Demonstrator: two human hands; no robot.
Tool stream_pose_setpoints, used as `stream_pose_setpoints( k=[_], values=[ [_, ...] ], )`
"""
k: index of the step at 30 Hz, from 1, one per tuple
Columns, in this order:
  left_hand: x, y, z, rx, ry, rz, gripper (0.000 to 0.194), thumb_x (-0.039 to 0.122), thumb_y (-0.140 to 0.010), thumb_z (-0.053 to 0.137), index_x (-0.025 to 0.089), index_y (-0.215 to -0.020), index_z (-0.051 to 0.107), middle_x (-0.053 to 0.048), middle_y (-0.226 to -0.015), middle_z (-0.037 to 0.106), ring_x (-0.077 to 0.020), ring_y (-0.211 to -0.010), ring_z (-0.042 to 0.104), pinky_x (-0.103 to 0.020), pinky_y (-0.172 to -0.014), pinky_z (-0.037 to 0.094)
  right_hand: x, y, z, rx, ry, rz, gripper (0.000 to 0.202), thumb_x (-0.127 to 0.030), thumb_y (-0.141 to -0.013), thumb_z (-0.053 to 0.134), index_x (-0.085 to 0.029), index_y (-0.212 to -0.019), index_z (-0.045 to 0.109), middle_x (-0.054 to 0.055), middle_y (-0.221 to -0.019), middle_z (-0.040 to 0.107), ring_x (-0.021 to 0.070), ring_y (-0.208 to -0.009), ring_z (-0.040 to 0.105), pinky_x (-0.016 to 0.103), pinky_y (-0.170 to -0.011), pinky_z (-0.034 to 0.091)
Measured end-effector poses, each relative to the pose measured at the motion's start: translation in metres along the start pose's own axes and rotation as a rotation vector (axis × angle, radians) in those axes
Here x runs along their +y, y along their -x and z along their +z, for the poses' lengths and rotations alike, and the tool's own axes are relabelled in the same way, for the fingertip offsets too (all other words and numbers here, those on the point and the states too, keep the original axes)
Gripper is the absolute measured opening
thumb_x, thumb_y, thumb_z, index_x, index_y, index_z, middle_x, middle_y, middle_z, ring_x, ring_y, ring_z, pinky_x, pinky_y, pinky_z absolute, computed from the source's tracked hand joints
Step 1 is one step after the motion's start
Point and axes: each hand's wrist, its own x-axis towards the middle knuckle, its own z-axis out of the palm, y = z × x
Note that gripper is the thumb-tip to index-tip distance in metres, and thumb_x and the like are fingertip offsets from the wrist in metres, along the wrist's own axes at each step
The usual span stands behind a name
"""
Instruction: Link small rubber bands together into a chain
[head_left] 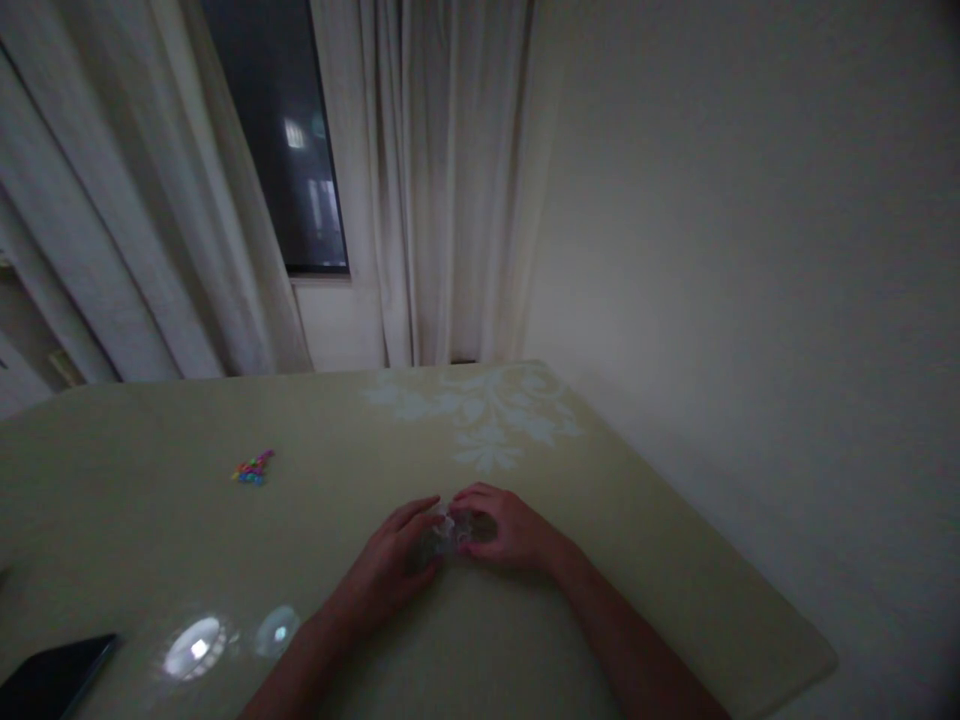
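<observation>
Near the middle of the table, a small clear, shiny object [448, 530] sits between my two hands; it looks like transparent plastic, but its exact kind is too blurred to make out. My left hand [394, 555] curves round its left side, fingers bent and thumb toward the middle. From the right, my right hand [506, 530] holds it with thumb and fingers, leaving a gap inside the curl. Farther off to the left lies a little pile of small multicoloured pieces [253, 468], apart from both hands.
The pale table [337, 430] has a white floral pattern [484, 410] toward its far edge. A dark flat object [56, 678] lies at the near left. Lamp reflections show on the glossy top. A wall [735, 300] runs along the right; curtains [450, 180] and a window [277, 130] stand behind.
</observation>
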Motion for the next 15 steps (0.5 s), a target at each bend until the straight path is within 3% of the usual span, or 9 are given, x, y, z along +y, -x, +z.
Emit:
stream_pose_setpoints(
  k=[6,10,13,15],
  values=[
    [-0.003,0.001,-0.002,-0.015,-0.084,0.06,0.045,0.021,-0.084,0.072,0.027,-0.128,0.071,-0.012,-0.143,0.067,-0.0288,-0.126,0.067,-0.042,-0.107,0.055,0.005,0.001,-0.002,-0.028,-0.02,0.041,0.051,-0.028,-0.078,0.088,-0.023,-0.127,0.073,0.01,-0.131,0.067,0.0246,-0.117,0.065,0.036,-0.104,0.049],
    [-0.008,0.0,0.002,-0.007,-0.238,0.12,0.043,0.024,-0.085,0.073,0.029,-0.128,0.073,-0.013,-0.141,0.068,-0.0324,-0.124,0.068,-0.05,-0.106,0.055,-0.003,0.001,0.002,-0.063,0.081,0.125,0.046,-0.031,-0.082,0.085,-0.026,-0.127,0.074,0.01,-0.138,0.066,0.0283,-0.128,0.061,0.041,-0.111,0.044],
    [-0.01,-0.001,0.006,0.002,-0.357,0.161,0.042,0.02,-0.087,0.068,0.027,-0.128,0.072,-0.012,-0.14,0.07,-0.0338,-0.128,0.066,-0.056,-0.109,0.053,-0.006,0.0,0.01,-0.027,0.174,0.143,0.047,-0.032,-0.083,0.085,-0.026,-0.128,0.073,0.009,-0.14,0.066,0.0283,-0.131,0.059,0.04,-0.113,0.043],
    [-0.013,-0.002,0.008,0.022,-0.431,0.193,0.048,0.014,-0.091,0.059,0.026,-0.137,0.066,-0.012,-0.145,0.066,-0.0327,-0.133,0.063,-0.056,-0.109,0.052,-0.001,-0.003,0.01,0.038,0.225,0.161,0.045,-0.035,-0.083,0.084,-0.025,-0.125,0.072,0.008,-0.131,0.07,0.0262,-0.122,0.063,0.036,-0.107,0.047]
  ],
)
